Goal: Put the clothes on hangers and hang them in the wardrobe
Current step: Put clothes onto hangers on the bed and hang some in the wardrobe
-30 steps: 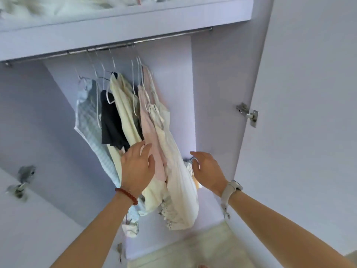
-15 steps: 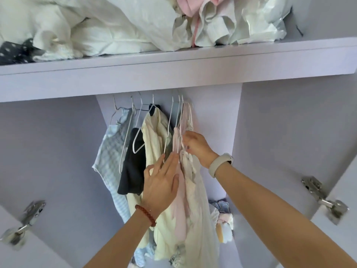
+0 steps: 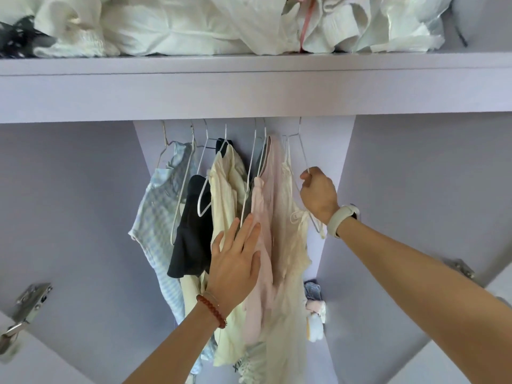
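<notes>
Several garments hang on thin white wire hangers inside the lilac wardrobe: a blue checked top (image 3: pixel 163 217), a black piece (image 3: pixel 191 239), a pale yellow garment (image 3: pixel 224 195), a pink one (image 3: pixel 263 217) and a sheer cream dress (image 3: pixel 288 245). My right hand (image 3: pixel 318 195) grips the wire of the rightmost hanger (image 3: pixel 302 153), which carries the cream dress. My left hand (image 3: pixel 238 261), with straight fingers, presses flat against the yellow and pink garments. The rail is hidden behind the shelf edge.
A shelf (image 3: pixel 249 87) above holds a heap of white and pink clothes (image 3: pixel 221 23). Folded small items (image 3: pixel 314 309) lie low at the back right. Door hinges (image 3: pixel 27 309) show at the left and hinges (image 3: pixel 460 268) at the right.
My right hand has moved right and down along the hanger wire, pulling the cream dress away from the pink one. My left hand stays pressed on the clothes. The view tilted up.
</notes>
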Tool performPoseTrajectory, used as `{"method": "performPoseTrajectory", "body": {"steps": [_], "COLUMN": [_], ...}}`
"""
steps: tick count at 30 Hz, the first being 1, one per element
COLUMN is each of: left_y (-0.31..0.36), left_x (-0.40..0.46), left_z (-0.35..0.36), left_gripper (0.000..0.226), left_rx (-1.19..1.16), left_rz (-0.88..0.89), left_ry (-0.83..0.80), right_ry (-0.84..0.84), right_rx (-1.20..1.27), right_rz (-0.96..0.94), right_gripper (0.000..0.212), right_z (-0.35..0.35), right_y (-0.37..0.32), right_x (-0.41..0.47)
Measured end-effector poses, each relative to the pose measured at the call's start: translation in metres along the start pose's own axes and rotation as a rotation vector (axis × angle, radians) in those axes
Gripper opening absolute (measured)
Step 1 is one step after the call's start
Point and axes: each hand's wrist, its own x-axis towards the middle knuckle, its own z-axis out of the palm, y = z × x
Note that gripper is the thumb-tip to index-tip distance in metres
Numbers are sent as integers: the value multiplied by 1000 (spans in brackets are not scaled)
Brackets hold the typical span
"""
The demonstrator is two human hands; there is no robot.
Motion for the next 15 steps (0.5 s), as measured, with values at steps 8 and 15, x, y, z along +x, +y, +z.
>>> {"method": "performPoseTrajectory", "body": {"steps": [8, 15], "left_y": [12, 41], "left_x": [6, -8], "left_z": [6, 5], "left_gripper": [52, 48], "left_rx": [-46, -240], "left_rz": [-11, 123], "left_ry": [54, 150], "right_ry": [232, 300], "right_rx": [-15, -383], "right_rz": [4, -93], "right_gripper": [24, 29], "right_z": [-26, -68], "right_y": [47, 101], "right_x": [-36, -153]}}
